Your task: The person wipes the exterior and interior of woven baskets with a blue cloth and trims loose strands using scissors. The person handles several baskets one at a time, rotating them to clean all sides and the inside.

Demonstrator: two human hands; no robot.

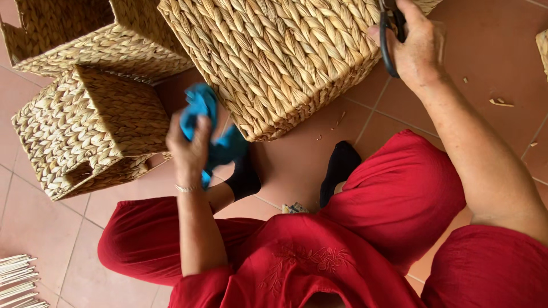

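1. Two bare hands are at work over a tiled floor: the left hand has its grip closed on a crumpled blue cloth, fingers curled round the bunched fabric, which spills out above and to the right of the fist.
2. The right hand has its grip closed on a pair of black-handled scissors, fingers through the loops; the blades run out of the top of the view and cannot be seen.
3. Between the hands sits a large woven basket of pale plaited fibre, tilted with one corner down on the floor; the right hand rests against its right edge, and the cloth lies just beside its lower left corner.
4. Further left, a smaller woven basket lies on its side, and another woven basket stands behind it at the top left.
5. The person sits on the floor in red clothing and black socks, feet near the large basket.
6. Pale straw scraps dot the tiles at right; a bundle of pale sticks lies at bottom left.
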